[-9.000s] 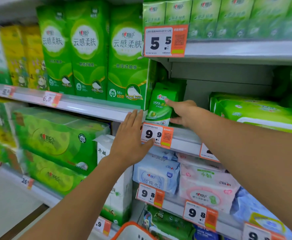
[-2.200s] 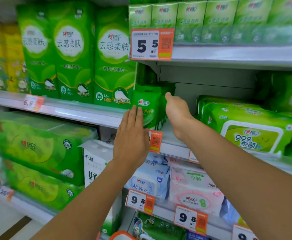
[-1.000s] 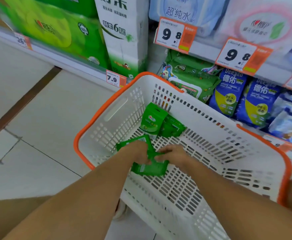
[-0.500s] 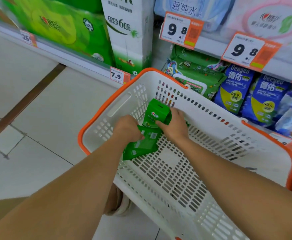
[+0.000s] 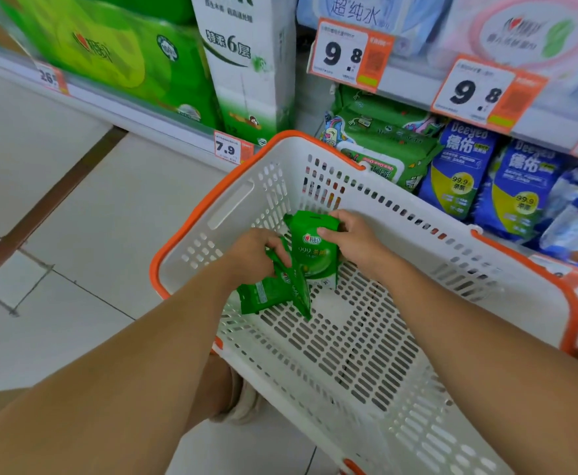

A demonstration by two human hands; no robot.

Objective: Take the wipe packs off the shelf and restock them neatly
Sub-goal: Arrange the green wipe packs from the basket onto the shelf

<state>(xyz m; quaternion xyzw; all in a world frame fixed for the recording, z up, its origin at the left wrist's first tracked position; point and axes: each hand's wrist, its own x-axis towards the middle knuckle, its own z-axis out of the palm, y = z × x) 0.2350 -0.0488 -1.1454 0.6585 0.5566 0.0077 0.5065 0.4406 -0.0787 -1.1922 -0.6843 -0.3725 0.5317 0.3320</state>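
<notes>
A white perforated plastic basket w/ orange rim (image 5: 191, 214) is seen on the pale tiled floor (image 5: 75, 207), set just in front of the bottom shelf of wipes & tissue packs (image 5: 459, 173). Its slotted base is mostly bare; the task's things are inside it, toward the far left corner.

Two small green soft-film wipe packs are being handled there. The upright green wipe pack w/ white logo (image 5: 315, 255) is pinched at its top edge by the right hand (image 5: 352, 241), fingers curled over the seal, thumb on the front face. The lower green wipe packs (image 5: 274, 289), tilted & fanned, are gripped by the left hand (image 5: 253, 258), fingers closed round their upper ends; exact count can't be told, approx. two.

Step in hand, as judged: packs being gathered for restocking. Best done by squaring edges together, faces one way, before lifting out. Film looks glossy & slippery, contents soft, so a firm flat squeeze is advised, not a corner pinch; packs could slide apart or snag in the basket slots otherwise.
</notes>
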